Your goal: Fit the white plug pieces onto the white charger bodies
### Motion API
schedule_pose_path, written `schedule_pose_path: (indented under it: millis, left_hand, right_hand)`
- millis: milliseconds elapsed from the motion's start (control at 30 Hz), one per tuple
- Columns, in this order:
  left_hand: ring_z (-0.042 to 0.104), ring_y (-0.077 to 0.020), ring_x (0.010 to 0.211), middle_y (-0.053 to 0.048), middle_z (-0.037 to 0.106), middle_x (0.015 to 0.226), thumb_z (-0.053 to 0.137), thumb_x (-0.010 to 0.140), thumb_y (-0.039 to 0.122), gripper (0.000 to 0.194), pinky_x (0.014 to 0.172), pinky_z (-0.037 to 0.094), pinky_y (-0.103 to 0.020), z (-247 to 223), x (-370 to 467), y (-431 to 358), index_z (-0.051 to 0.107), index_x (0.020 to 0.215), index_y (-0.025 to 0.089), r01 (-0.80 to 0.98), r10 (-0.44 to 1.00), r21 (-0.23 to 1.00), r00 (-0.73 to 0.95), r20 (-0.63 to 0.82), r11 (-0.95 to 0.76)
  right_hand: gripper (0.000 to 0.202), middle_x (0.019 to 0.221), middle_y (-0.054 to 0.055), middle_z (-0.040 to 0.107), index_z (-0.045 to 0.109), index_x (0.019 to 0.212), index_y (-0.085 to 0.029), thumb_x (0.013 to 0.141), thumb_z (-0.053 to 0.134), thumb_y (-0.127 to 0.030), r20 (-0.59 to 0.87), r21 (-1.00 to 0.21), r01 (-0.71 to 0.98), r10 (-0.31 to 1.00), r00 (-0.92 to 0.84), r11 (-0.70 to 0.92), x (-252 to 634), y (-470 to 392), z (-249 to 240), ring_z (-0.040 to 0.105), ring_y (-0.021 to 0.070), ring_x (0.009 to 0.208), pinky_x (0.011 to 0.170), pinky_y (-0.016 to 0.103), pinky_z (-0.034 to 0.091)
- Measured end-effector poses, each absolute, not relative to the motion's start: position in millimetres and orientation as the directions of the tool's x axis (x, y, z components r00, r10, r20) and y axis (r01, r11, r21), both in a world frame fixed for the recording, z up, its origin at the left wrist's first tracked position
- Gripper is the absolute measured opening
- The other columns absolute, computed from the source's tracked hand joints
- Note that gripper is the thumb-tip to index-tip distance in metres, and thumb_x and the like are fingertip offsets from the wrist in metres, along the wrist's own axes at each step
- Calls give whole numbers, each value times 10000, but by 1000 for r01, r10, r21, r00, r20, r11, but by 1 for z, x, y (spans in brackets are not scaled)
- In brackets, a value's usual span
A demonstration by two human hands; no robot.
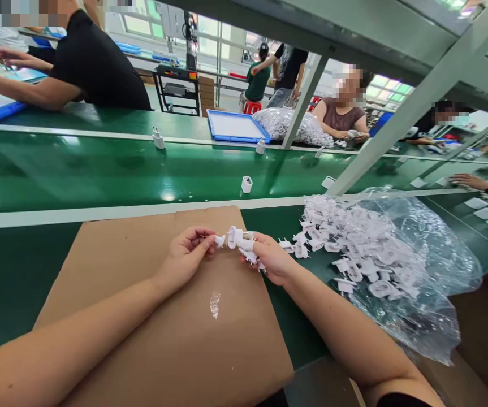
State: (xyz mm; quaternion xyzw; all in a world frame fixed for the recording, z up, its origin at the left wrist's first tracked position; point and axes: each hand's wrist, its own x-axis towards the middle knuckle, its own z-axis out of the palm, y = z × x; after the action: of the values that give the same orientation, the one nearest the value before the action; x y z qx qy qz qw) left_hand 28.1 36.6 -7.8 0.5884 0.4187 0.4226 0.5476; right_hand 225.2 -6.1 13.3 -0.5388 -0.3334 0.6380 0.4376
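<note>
Over the far part of a brown cardboard sheet (176,339), my left hand (190,251) pinches a small white plastic part (219,241) between thumb and fingers. Just to its right, my right hand (271,257) is closed around several white plug-shaped pieces (246,244), one of which faces the left hand with its oval end. The two hands are close together but apart. Right of my right hand lies a large heap of similar white pieces (366,243), partly on and in a clear plastic bag (443,260).
A green conveyor belt (99,169) runs across beyond the cardboard, carrying a white adapter (246,184) and other white units. A slanted metal post (396,107) rises at the right. Across the belt are a blue-edged tray (239,126) and several people; another person's hand (470,181) is at far right.
</note>
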Motion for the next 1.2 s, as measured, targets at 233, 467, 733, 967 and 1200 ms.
schedule_pose_path:
  millis: [233,467,733,967,1200]
  left_hand:
    - [566,-127,647,-13,661,776,604,911,430,252,629,476,-251,-11,20,30,684,973,199,326,860,816,365,356,-477]
    - [621,-178,801,-45,691,910,616,868,380,321,748,508,-312,-10,20,31,650,1136,208,388,750,704,585,310,-594]
    - [596,-145,694,-38,697,849,657,845,402,282,640,488,-263,-13,17,32,700,1036,199,205,661,829,711,240,-521]
    - [624,-210,923,-83,700,1122,700,753,344,381,822,508,-331,-4,14,36,689,1104,198,62,681,938,704,202,-342]
    - [639,-189,829,-74,730,839,708,737,492,361,800,480,-304,-9,25,45,721,839,147,-65,871,995,491,-31,72]
  right_hand:
    - [387,775,7,653,692,930,-206,556,733,-298,-390,-901,-212,920,20,-378,222,-7,9,500,84,537,424,186,219]
    - [374,710,-4,627,733,941,-207,599,758,-356,-262,-959,-120,965,26,-258,217,-13,17,425,83,520,481,224,280]
    - [390,732,22,644,759,984,-253,609,762,-361,-270,-957,-104,962,-35,-272,215,-19,19,459,117,547,508,253,297]
    - [428,682,25,627,769,1007,-241,603,817,-372,-254,-961,-107,967,-34,-256,218,-23,23,463,125,559,514,259,313]
    - [506,695,11,619,744,1026,-168,624,865,-450,-255,-955,-119,959,-127,-270,215,-24,22,449,92,574,508,215,290]
